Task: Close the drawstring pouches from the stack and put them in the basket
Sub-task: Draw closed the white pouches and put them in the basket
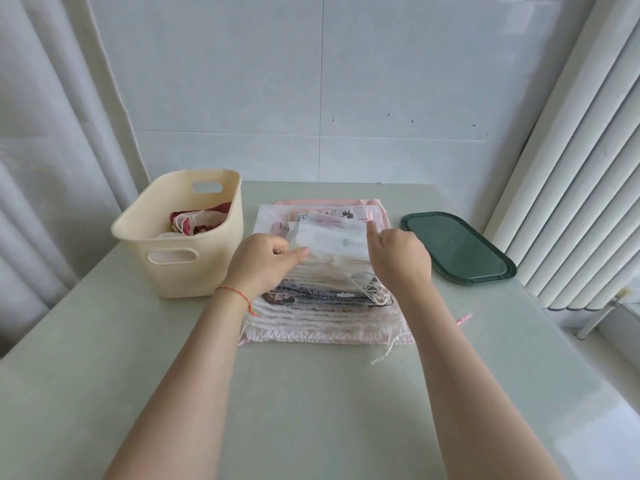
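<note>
A stack of flat drawstring pouches (322, 317) lies in the middle of the table, white and pink with one dark patterned pouch among them. A sheer white pouch (329, 239) is lifted off the top of the stack. My left hand (266, 261) pinches its left edge and my right hand (398, 254) pinches its right edge. To the left stands a cream plastic basket (207, 271) holding several closed pouches (197, 221), red and white.
A dark green tray (457, 247) lies on the table to the right of the stack. A small pink string (464, 318) lies near the right forearm. White curtains hang on both sides, with a tiled wall behind the table.
</note>
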